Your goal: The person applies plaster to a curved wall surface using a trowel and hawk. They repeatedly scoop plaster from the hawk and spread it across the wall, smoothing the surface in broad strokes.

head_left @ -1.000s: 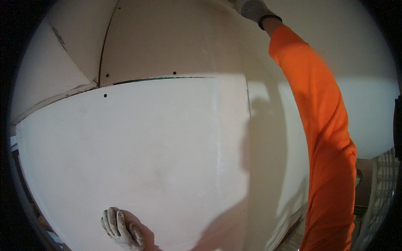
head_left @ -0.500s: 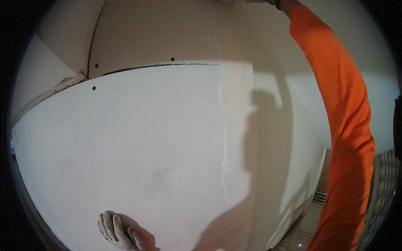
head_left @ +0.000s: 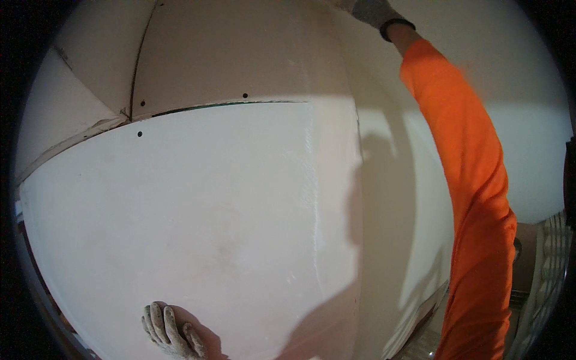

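My left hand (head_left: 171, 330), in a dusty, pale work glove, rests with slightly bent fingers against a large white board (head_left: 210, 198) at the lower left. My right hand (head_left: 366, 11), in a grey glove with a dark cuff, reaches up to the top edge of the picture, over the upper wall surface; its fingers are blurred or out of frame, so what it holds is hidden. An orange sleeve (head_left: 471, 180) covers that arm.
A darker upper board (head_left: 210, 48) meets the white one along a narrow gap, with several dark screw heads nearby. More panels (head_left: 72, 120) adjoin at the left. A smooth pale surface (head_left: 522, 150) lies at the right, with a shadow across the adjoining wall. Slatted grey material (head_left: 549, 264) shows lower right.
My right arm swung up and right half a second ago and has since come back down and left. The view shifted slightly with it. My left hand stays on the board.
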A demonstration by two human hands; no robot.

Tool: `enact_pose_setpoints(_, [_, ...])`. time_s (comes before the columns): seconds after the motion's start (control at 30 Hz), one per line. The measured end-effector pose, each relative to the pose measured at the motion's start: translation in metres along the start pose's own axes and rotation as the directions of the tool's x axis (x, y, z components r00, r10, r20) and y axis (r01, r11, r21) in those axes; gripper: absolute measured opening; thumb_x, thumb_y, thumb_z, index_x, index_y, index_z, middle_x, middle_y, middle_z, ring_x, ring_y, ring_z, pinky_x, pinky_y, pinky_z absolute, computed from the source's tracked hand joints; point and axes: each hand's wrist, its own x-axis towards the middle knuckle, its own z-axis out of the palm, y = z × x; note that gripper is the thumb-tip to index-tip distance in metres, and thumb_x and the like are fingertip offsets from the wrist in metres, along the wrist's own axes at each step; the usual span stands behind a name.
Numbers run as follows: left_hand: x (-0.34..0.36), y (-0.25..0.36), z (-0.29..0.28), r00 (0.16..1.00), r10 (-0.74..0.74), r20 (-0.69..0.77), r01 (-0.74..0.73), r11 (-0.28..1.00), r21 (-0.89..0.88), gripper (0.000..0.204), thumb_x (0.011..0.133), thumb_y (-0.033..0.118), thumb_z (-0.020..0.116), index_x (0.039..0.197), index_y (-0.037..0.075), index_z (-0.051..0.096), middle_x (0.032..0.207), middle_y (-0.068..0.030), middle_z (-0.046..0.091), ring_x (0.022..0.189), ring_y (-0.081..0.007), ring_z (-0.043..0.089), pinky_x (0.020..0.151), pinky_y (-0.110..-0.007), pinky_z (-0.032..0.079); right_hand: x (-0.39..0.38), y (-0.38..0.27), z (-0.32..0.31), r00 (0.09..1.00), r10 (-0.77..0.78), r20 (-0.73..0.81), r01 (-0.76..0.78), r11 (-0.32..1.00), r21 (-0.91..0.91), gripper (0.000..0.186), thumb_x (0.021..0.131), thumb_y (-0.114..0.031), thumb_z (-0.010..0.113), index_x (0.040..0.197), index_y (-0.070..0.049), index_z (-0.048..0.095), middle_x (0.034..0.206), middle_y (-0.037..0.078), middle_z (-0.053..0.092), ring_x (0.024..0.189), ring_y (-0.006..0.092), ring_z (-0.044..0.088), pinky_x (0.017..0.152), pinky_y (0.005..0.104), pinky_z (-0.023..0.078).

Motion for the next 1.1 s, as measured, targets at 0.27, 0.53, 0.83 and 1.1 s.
enact_pose_setpoints(0.27, [0.003,0.004,-0.004,0.999,0.012,0.032,-0.013,1.000,0.018,0.045,0.100,0.027,0.056,0.139,0.004,0.058,0.142,-0.0217,0.057,0.134,-0.0478,0.048,0.112,-0.062,0.035,-0.003,-0.024,0.098,0.951,-0.165,-0.261,0.193,0.978,0.082,0.034,0.102,-0.027,0.046,0.115,-0.009,0.072,0.116,0.021,0.072,0.111,0.0344,0.067,0.097,0.0459,0.051])
enact_pose_setpoints(0.53, [-0.003,0.012,0.009,0.999,0.021,0.026,-0.023,0.997,0.071,0.044,0.104,0.024,0.048,0.141,0.000,0.054,0.145,-0.0223,0.053,0.139,-0.0452,0.044,0.115,-0.061,0.032,0.003,-0.049,0.083,0.958,-0.177,-0.227,0.168,0.984,-0.058,0.042,0.104,-0.035,0.044,0.112,-0.006,0.073,0.116,0.021,0.072,0.107,0.0331,0.069,0.096,0.0471,0.052])
enact_pose_setpoints(0.83, [0.003,0.004,-0.001,1.000,0.010,-0.003,-0.010,1.000,0.022,0.046,0.101,0.030,0.054,0.139,0.005,0.058,0.143,-0.0207,0.056,0.135,-0.0464,0.048,0.112,-0.062,0.034,-0.002,0.019,-0.004,0.962,-0.092,-0.256,0.121,0.987,0.102,0.037,0.100,-0.028,0.049,0.110,0.001,0.069,0.118,0.027,0.068,0.112,0.0421,0.064,0.099,0.0492,0.049])
enact_pose_setpoints(1.1, [-0.010,0.007,0.013,0.996,0.083,0.019,-0.085,0.969,0.234,0.042,0.108,0.012,0.039,0.141,-0.011,0.048,0.148,-0.0279,0.048,0.145,-0.0449,0.037,0.119,-0.060,0.029,0.028,0.021,0.056,0.968,-0.221,-0.120,0.231,0.970,0.079,0.036,0.099,-0.022,0.047,0.121,0.000,0.066,0.124,0.027,0.065,0.119,0.0405,0.061,0.102,0.0489,0.047])
